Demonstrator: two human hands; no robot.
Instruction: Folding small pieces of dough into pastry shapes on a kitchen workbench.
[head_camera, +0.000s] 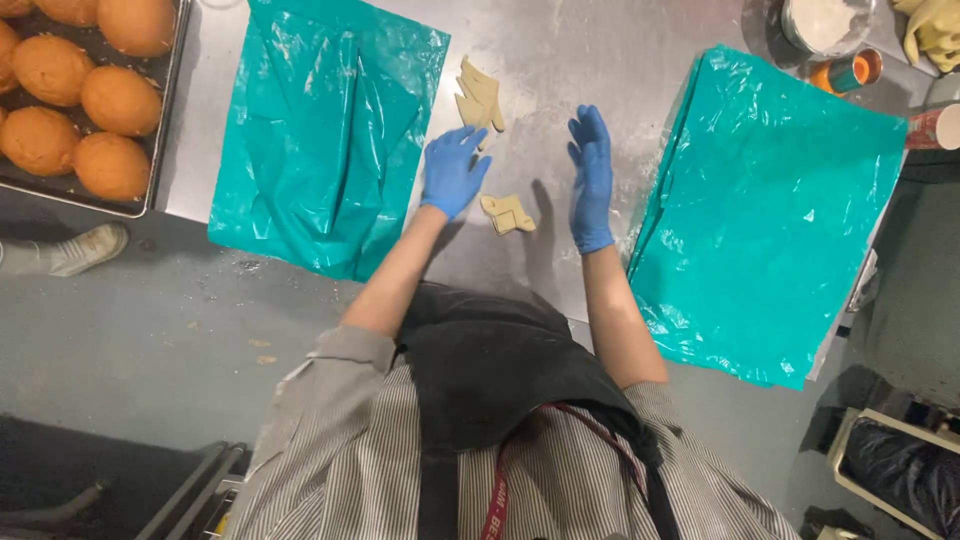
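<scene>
A floured steel counter (560, 60) carries two teal plastic sheets (325, 130), spread flat either side, leaving bare metal between. At far left sits a tray of browned buns (90, 90). The blue-gloved left hand (452, 170) and right hand (590, 175) hover open, holding nothing, flanking a small dough piece (508, 214) lying between them.

On the table (560, 60): two dough pieces, the near dough piece (508, 213) between left hand (452, 170) and right hand (591, 178), the far dough piece (479, 97) behind. Plastic sheets (325, 130) at either side; bun tray (165, 95) far left; bowl (825, 22) far right, behind.
</scene>
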